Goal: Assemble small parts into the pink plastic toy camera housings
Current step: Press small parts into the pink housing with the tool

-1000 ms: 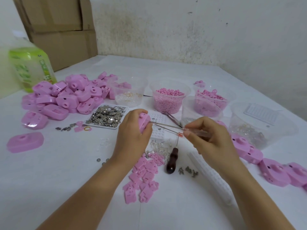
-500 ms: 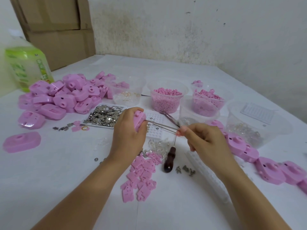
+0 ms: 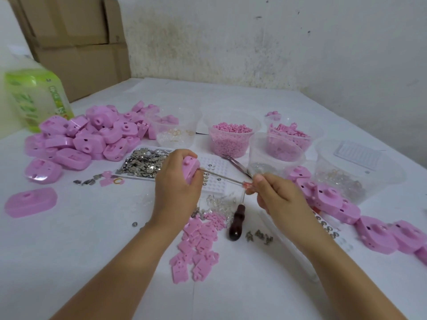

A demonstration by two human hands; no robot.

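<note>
The left hand (image 3: 178, 190) is gripping one pink housing (image 3: 190, 168), its fingers (image 3: 178, 158) curling fully round the shell and holding it raised at the left edge of the white peg tray (image 3: 215, 174). The right hand (image 3: 277, 197) is hovering off the tray's right edge, its fingers (image 3: 261, 181) closing in a pinch on the clear red handle of a screwdriver (image 3: 248, 184). The metal shaft is crossing above the tray, and its tip is meeting the side of the held housing.

Behind the tray's right corner, tweezers (image 3: 235, 162) are lying on the counter (image 3: 92, 239). Just left of the tray, a flat dish of small metal pieces (image 3: 143, 161) is sitting; further left, a pile of pink housings (image 3: 92, 135) is resting. On the tray's near side, a dark-handled tool (image 3: 236, 222) and flat pink plates (image 3: 198, 241) are lying. Right of the tray, a row of housings (image 3: 335, 204) is lying along the counter. Behind the tray, a clear cup of pink pellets (image 3: 231, 139) is standing.
</note>
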